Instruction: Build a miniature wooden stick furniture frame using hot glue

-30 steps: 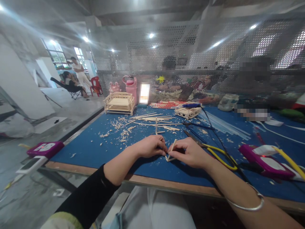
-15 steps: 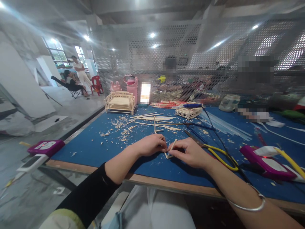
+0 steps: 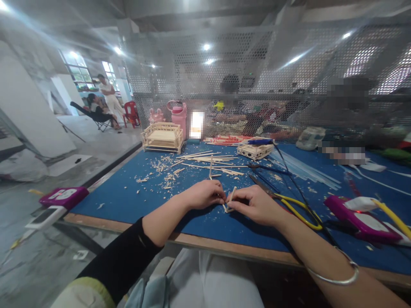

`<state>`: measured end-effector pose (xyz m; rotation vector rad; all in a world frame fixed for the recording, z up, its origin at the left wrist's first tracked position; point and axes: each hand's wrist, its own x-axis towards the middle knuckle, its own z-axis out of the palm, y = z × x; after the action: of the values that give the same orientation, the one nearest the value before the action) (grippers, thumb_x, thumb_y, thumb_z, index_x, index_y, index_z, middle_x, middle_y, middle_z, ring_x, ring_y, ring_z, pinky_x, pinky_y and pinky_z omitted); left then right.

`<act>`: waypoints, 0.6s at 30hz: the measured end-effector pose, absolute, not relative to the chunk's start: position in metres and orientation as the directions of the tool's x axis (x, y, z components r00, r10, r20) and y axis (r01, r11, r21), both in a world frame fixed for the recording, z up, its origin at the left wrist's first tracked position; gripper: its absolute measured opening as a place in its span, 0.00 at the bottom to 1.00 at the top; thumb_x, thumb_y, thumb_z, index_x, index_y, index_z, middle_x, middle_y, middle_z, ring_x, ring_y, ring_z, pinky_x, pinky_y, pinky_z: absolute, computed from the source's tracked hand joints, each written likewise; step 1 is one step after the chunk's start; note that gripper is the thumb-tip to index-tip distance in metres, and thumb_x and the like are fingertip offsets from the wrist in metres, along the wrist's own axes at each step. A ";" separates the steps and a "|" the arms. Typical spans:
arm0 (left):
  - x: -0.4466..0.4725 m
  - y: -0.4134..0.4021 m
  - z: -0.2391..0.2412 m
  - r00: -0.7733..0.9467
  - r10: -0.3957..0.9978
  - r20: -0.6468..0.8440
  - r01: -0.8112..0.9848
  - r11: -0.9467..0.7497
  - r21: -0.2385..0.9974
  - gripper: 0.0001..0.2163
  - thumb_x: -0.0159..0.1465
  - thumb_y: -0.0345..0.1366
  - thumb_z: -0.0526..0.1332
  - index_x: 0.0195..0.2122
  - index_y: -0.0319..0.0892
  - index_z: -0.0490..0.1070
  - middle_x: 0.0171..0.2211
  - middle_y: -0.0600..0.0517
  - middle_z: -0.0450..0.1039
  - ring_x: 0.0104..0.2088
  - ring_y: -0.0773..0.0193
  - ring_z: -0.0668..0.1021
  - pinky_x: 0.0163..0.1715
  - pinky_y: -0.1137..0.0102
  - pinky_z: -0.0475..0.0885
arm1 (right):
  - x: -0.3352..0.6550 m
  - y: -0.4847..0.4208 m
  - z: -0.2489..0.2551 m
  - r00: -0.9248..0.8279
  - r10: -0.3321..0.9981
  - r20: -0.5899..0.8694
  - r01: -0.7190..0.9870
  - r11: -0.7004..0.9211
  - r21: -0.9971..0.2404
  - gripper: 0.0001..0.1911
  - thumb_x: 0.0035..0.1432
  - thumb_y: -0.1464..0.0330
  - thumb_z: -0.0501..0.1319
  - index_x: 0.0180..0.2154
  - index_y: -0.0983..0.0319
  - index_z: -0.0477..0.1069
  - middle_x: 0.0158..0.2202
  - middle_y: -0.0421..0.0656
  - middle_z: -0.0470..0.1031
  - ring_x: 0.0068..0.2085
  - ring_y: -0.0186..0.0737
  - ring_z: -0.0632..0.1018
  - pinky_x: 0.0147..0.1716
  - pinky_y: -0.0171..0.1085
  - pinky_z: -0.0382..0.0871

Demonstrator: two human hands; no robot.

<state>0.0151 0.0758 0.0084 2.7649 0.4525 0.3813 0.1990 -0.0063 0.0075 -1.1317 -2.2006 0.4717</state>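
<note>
Low over the blue tabletop, my two hands meet at a small joint of thin wooden sticks (image 3: 233, 193). Thumb and fingers of my right hand (image 3: 253, 204) pinch these sticks, one of which points upward. My left hand (image 3: 205, 194) is closed at the other side, its fingertips on the lower part of the same sticks; its exact grip is partly hidden. Just beyond the left hand stands another small stick piece (image 3: 211, 169), with one upright stick and one lying flat. Behind it lie several loose wooden sticks (image 3: 212, 158) among chips.
Yellow-handled pliers (image 3: 298, 209) and blue-handled cutters (image 3: 269, 170) lie right of my hands. A stick-built model (image 3: 162, 137) and a pink bottle (image 3: 179, 119) stand at the back. Purple power strips (image 3: 359, 218) sit on the right. A perforated screen (image 3: 186, 72) closes the far side.
The view has shifted very slightly. The upright stick in my right hand stands a little straighter; both hands stay in nearly the same place.
</note>
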 end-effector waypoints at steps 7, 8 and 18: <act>0.014 0.076 0.009 0.915 0.344 0.209 0.259 -0.900 0.351 0.03 0.60 0.31 0.61 0.32 0.39 0.75 0.31 0.51 0.70 0.32 0.67 0.73 0.35 0.76 0.65 | 0.198 -0.006 0.008 -0.441 0.816 0.372 0.614 0.577 -0.538 0.12 0.57 0.66 0.57 0.26 0.63 0.74 0.22 0.40 0.76 0.22 0.31 0.69 0.23 0.30 0.59; 0.014 0.076 0.009 0.915 0.345 0.210 0.259 -0.900 0.352 0.03 0.60 0.31 0.61 0.32 0.39 0.75 0.31 0.51 0.70 0.32 0.67 0.73 0.35 0.76 0.65 | 0.198 -0.006 0.008 -0.444 0.815 0.373 0.611 0.579 -0.540 0.12 0.57 0.66 0.57 0.26 0.63 0.74 0.23 0.41 0.76 0.22 0.31 0.69 0.23 0.30 0.59; 0.013 0.071 0.015 0.906 0.353 0.235 0.250 -0.892 0.378 0.03 0.59 0.29 0.61 0.33 0.38 0.75 0.32 0.50 0.71 0.33 0.66 0.73 0.36 0.74 0.66 | 0.198 -0.006 0.009 -0.446 0.811 0.380 0.601 0.585 -0.544 0.11 0.57 0.66 0.57 0.26 0.63 0.74 0.25 0.42 0.78 0.24 0.33 0.73 0.25 0.31 0.62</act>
<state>0.0128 0.0711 0.0145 2.7271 0.4449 0.4264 0.1983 -0.0063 0.0090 -1.1168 -2.1985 0.4422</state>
